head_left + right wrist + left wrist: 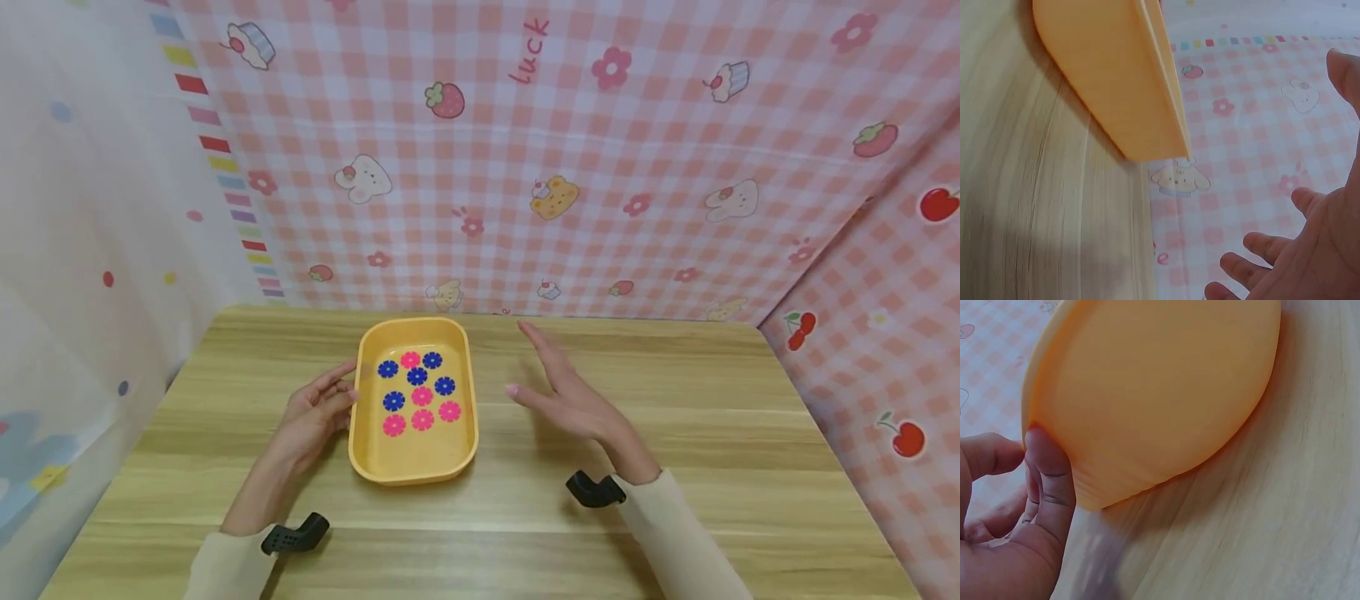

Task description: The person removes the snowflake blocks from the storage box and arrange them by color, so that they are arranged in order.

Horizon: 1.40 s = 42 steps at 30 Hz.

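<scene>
A yellow plastic tray (416, 457) stands upright on the wooden table. Flat on its floor lie several blue notched discs (393, 401) and several pink notched discs (422, 420), shaped like snowflake building pieces. At the tray's left side, my left hand (311, 418) pinches the rim; in the left wrist view its thumb (1049, 453) presses the outer wall just under the edge. My right hand (570, 400) is held in the air to the right of the tray, apart from it. Its fingers (1269, 247) are spread and hold nothing. The discs are hidden in both wrist views.
The wooden table (637, 533) runs back to a pink checked cloth (495, 167) with cartoon prints. Another printed cloth (870, 367) hangs on the right, and a white dotted one (90, 208) on the left. Each sleeve end carries a black wrist device (596, 489).
</scene>
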### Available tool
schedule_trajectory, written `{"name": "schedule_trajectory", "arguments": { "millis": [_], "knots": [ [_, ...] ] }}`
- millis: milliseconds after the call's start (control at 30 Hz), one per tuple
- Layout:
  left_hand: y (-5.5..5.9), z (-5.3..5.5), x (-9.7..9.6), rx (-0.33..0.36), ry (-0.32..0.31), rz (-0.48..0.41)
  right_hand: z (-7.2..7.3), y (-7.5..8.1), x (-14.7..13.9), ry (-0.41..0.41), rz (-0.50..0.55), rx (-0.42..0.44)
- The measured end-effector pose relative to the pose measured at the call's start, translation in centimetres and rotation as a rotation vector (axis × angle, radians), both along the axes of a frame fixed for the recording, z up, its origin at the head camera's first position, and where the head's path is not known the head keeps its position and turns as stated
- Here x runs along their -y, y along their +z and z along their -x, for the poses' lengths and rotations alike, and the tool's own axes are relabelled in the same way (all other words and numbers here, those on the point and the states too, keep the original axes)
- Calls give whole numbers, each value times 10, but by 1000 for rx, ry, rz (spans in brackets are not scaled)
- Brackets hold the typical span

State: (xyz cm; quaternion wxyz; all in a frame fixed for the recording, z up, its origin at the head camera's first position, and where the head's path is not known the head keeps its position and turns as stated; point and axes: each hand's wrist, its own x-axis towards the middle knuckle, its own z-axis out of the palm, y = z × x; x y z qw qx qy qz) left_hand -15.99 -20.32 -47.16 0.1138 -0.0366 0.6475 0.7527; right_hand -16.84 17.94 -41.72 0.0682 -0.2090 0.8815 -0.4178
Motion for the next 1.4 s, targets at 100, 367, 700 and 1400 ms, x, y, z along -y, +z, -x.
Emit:
{"name": "schedule_trajectory", "arguments": {
  "millis": [100, 367, 700, 1400],
  "knots": [
    [0, 0, 0, 3, 12, 2, 2, -1, 8, 15, 12, 10],
    [1, 0, -1, 3, 13, 5, 10, 4, 25, 42, 66, 56],
    [0, 0, -3, 7, 20, 2, 23, 13, 37, 98, 114, 98],
    [1, 1, -4, 7, 17, -2, 46, 17, 78, 191, 195, 218]
  ]
}}
